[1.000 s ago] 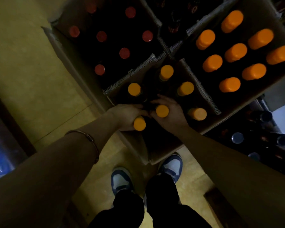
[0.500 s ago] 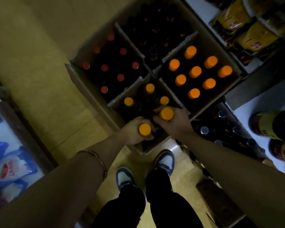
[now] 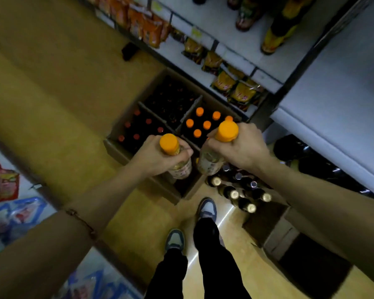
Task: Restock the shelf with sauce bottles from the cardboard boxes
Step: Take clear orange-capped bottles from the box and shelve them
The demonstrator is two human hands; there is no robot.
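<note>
My left hand (image 3: 158, 157) grips the neck of an orange-capped sauce bottle (image 3: 180, 168), held upright above the cardboard boxes. My right hand (image 3: 244, 145) grips a second orange-capped bottle (image 3: 209, 164) beside it, also by the neck. Below them an open cardboard box (image 3: 115, 145) on the floor holds red-capped bottles (image 3: 136, 136). The neighbouring box holds more orange-capped bottles (image 3: 206, 125). The white shelf (image 3: 324, 121) runs along the right.
Dark bottles with silver caps (image 3: 238, 190) stand on the floor under the right shelf. Snack packets (image 3: 240, 91) hang on the far shelf edge. Packaged goods (image 3: 11, 203) fill a low shelf at left. My two shoes (image 3: 206, 209) stand on the yellow floor behind the boxes.
Both hands have lifted their orange-capped bottles up out of the near box. The view has risen and swung, showing the shelves at right.
</note>
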